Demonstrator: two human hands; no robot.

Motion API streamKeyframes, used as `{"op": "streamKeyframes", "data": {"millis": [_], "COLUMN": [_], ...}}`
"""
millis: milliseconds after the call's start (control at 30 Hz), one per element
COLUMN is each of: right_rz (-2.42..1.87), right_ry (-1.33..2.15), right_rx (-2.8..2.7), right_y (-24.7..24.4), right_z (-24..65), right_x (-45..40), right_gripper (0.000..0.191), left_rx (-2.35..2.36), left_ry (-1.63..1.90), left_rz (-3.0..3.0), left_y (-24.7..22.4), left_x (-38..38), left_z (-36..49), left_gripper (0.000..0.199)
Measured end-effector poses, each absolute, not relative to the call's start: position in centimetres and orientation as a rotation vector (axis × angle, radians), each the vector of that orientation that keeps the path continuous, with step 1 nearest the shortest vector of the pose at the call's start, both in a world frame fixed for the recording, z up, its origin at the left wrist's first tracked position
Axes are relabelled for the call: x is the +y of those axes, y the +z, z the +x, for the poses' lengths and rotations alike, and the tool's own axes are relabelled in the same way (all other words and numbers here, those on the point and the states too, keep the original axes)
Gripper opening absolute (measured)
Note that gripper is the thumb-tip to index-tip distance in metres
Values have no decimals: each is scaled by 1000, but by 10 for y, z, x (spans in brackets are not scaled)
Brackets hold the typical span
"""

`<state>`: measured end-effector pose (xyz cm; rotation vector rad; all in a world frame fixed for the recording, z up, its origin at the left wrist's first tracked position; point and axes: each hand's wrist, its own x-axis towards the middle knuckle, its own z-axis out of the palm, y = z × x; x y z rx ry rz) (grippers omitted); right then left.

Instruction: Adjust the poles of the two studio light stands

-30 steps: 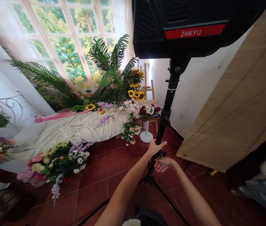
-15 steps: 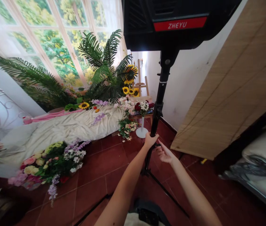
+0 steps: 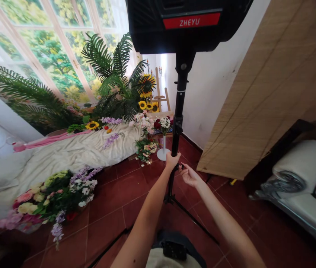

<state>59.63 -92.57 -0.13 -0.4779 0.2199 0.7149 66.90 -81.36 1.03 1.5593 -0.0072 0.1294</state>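
A black light stand (image 3: 176,139) rises in front of me, topped by a large black studio light (image 3: 188,35) with a red ZHEYU label. My left hand (image 3: 172,160) is wrapped around the stand's pole, partly covering it. Just below and to the right, my right hand (image 3: 189,176) pinches a small black knob (image 3: 180,167) on the stand's side with its fingertips. The stand's legs (image 3: 195,220) spread over the floor near my body.
Red tiles (image 3: 110,216) cover the floor. A draped white bed (image 3: 71,152) with flower arrangements (image 3: 54,197) lies left, palm fronds (image 3: 118,74) behind it. A white pedestal (image 3: 163,153), a bamboo blind (image 3: 238,111) and an upholstered white seat (image 3: 294,165) stand around the light stand.
The light, stand and both hands sit further left in view, along with the room. My right fingertips have closed in on the knob. The left hand still grips the pole.
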Motion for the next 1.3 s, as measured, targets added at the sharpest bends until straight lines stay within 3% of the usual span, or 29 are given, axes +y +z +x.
{"op": "streamKeyframes", "data": {"millis": [333, 400, 533, 600, 767, 867, 1000, 1067, 1233, 1300], "right_rz": [-1893, -1891, -1490, -1360, -1720, -2021, -1990, -1858, -1671, -1672], "right_ry": [-153, -101, 378, 432, -4, -419, -788, -928, -948, -857], "right_rx": [27, 58, 188, 207, 120, -120, -212, -183, -292, -337], "right_y": [-4, -4, 0, 3, 13, 28, 73, 106, 177, 189], "right_z": [578, 576, 578, 582, 580, 567, 555, 561, 608, 627], "right_x": [-928, -929, -923, -919, -915, -921, -925, -920, -888, -874], "right_gripper": [33, 41, 70, 65, 32, 21, 13, 19, 72, 72], "left_rx": [-13, -27, -52, -54, -55, -57, -53, -67, -82, -91], "left_ry": [182, 174, 161, 164, 149, 155, 155, 160, 181, 182], "left_rz": [1563, 1565, 1563, 1564, 1555, 1533, 1503, 1501, 1508, 1513], "left_y": [10, 10, 9, 9, 8, 9, 11, 12, 11, 9], "left_x": [-818, -818, -818, -817, -817, -816, -816, -815, -815, -815], "left_z": [672, 673, 674, 674, 675, 674, 671, 670, 670, 671], "left_gripper": [20, 21, 23, 24, 24, 23, 23, 25, 27, 28]}}
